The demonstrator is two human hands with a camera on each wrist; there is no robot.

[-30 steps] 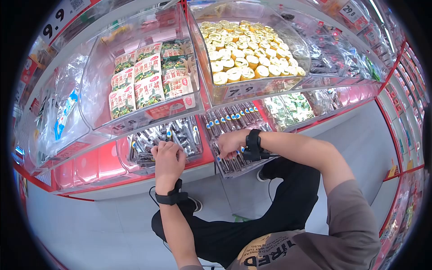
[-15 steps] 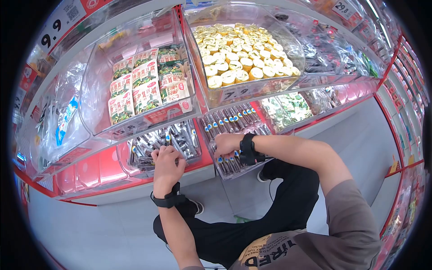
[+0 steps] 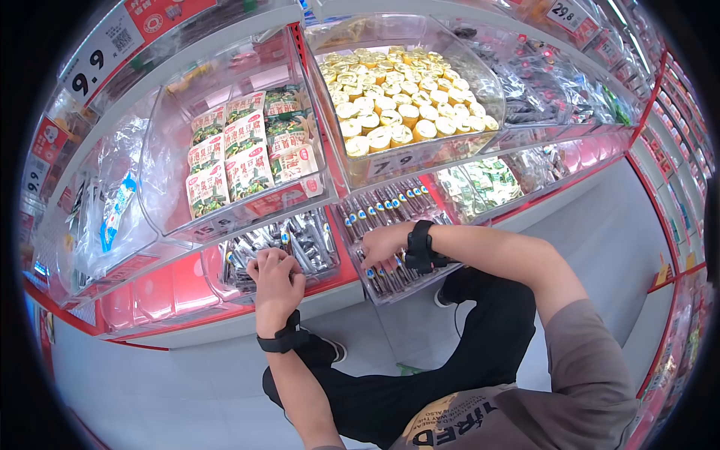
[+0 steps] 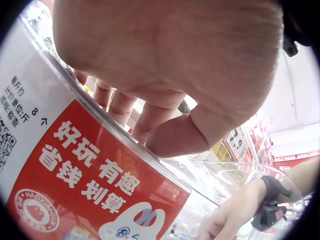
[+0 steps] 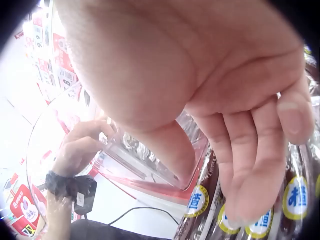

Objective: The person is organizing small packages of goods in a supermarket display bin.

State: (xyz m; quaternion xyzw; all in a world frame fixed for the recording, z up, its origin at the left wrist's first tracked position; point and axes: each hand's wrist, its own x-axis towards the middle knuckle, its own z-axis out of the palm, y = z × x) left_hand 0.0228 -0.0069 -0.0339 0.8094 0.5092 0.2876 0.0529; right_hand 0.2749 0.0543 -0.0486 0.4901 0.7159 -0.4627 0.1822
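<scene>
My left hand (image 3: 276, 283) rests at the front rim of a clear bin of shiny dark packets (image 3: 304, 241). In the left wrist view, this hand (image 4: 165, 65) has its fingers reaching over the rim, the thumb beside them. My right hand (image 3: 386, 244) is over the neighbouring bin of dark wrapped sticks (image 3: 386, 204) with blue-and-yellow labels. In the right wrist view, the right hand (image 5: 190, 75) has its fingers slightly bent and touching the labelled sticks (image 5: 196, 201); none is seen gripped. The thumb stands apart from the fingers.
Above are bins with red-and-white packets (image 3: 246, 150) and gold-topped rolls (image 3: 409, 112), their clear fronts overhanging the lower bins. Green-and-white packets (image 3: 484, 184) lie to the right. The person's knees are below the sticks' bin.
The head view has shifted slightly, so the shelves sit a little lower. Both hands stay at the same bins; the right fingers have shifted slightly over the sticks.
</scene>
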